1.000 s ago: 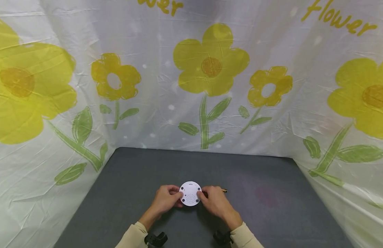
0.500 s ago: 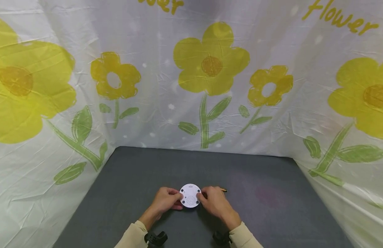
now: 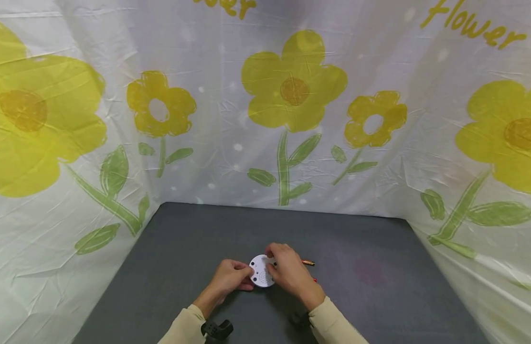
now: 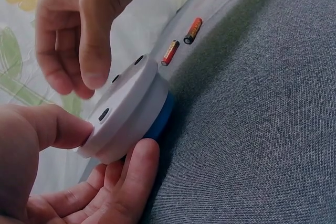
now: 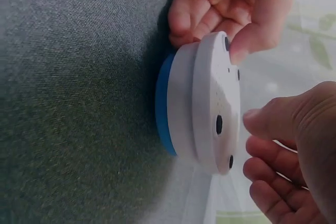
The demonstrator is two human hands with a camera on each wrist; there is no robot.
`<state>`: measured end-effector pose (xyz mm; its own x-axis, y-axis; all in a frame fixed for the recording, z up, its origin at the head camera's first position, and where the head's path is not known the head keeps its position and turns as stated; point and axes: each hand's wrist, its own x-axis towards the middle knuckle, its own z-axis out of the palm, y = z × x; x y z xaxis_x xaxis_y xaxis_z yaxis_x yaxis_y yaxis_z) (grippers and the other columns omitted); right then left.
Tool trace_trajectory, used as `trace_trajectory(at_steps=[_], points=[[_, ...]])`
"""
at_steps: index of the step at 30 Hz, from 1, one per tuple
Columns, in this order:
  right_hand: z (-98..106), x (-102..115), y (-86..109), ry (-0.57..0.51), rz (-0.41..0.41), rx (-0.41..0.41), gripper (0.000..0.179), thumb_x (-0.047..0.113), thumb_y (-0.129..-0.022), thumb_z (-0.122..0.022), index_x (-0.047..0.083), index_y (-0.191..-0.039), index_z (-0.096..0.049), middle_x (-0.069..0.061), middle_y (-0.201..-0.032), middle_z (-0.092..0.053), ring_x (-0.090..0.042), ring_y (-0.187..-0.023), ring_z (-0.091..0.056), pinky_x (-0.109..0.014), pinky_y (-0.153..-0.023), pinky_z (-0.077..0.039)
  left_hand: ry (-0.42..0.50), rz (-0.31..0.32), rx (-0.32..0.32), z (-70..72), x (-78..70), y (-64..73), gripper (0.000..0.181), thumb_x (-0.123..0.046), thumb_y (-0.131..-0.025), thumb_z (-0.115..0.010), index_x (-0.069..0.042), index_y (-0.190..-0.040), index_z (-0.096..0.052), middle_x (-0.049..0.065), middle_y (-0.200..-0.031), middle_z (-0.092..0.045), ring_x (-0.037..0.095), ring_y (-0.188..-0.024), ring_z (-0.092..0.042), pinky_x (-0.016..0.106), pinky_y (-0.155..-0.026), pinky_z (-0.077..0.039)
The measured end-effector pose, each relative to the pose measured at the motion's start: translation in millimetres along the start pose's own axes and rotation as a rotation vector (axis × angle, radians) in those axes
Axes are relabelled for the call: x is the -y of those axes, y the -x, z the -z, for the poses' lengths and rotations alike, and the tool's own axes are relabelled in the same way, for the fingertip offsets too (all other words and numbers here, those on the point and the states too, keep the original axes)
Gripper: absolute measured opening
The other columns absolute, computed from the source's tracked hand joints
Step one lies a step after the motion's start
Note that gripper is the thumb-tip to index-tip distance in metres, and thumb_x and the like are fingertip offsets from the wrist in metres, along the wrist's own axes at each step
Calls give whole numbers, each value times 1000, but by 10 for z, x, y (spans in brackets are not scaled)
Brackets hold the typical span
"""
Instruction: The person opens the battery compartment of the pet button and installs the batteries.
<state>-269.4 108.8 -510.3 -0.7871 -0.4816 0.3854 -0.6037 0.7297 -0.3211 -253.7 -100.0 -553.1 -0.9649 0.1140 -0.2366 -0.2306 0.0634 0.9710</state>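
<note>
A round white device (image 3: 260, 278) lies face down, showing dark round feet and a patch of small holes. Its lower side is blue (image 5: 165, 103) in the right wrist view. My left hand (image 3: 230, 275) pinches its left edge, thumb on the upper face and fingers against the side below. Over the right part of the device is my right hand (image 3: 291, 271), with bent fingers and nothing between them. In the right wrist view, the right thumb (image 5: 268, 121) stands just off the white face (image 5: 227, 95).
Two small red-and-black batteries lie on the dark grey table (image 3: 196, 234) beyond the device: a nearer battery (image 4: 170, 53) and a farther battery (image 4: 193, 31). White curtains (image 3: 222, 157) with yellow flowers enclose the table's back and sides.
My right hand has let go of the device's right edge and moved up and left over its face. The device has come slightly toward me. A second battery now shows beside the right hand.
</note>
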Motion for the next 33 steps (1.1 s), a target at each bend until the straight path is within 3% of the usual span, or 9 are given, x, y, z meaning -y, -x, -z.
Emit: trace_trajectory(at_steps=[6, 16, 23, 27, 33], points=[[-55, 49, -59, 21, 15, 71, 21, 7, -91, -84, 8, -110, -74, -4, -103, -76, -22, -98, -69, -37, -84, -63, 13, 14, 1, -1, -9, 6, 24, -3, -93, -71, 14, -110, -70, 17, -92, -78, 19, -73, -78, 33, -68, -70], [-67, 83, -121, 59, 46, 107, 17, 6, -94, -80, 7, -110, -73, -4, -102, -76, -23, -97, -69, -39, -87, -62, 12, 15, -19, -32, -5, 9, 20, -1, -94, -67, 14, -108, -71, 15, -88, -77, 17, -70, -77, 30, -65, -69], [-75, 71, -148, 90, 93, 98, 19, 4, -91, -81, 8, -108, -75, -6, -99, -71, -24, -93, -65, -41, -85, -59, -1, 15, -25, -30, -15, 22, 21, -2, -95, -67, 14, -109, -71, 15, -87, -77, 16, -69, -77, 29, -64, -68], [-96, 65, -126, 79, 84, 82, 16, 4, -95, -80, 9, -109, -82, -5, -98, -68, -21, -91, -61, -35, -81, -60, -9, 28, -25, -34, -9, 19, 23, -3, -94, -67, 14, -110, -71, 16, -88, -77, 17, -71, -78, 29, -64, -68], [-73, 48, -66, -47, 41, -2, 17, 0, -100, -73, 10, -109, -85, -4, -104, -65, -20, -94, -67, -30, -79, -64, 2, 32, -32, -18, -11, 7, 23, -4, -93, -69, 13, -109, -72, 14, -87, -78, 17, -71, -78, 30, -65, -69]])
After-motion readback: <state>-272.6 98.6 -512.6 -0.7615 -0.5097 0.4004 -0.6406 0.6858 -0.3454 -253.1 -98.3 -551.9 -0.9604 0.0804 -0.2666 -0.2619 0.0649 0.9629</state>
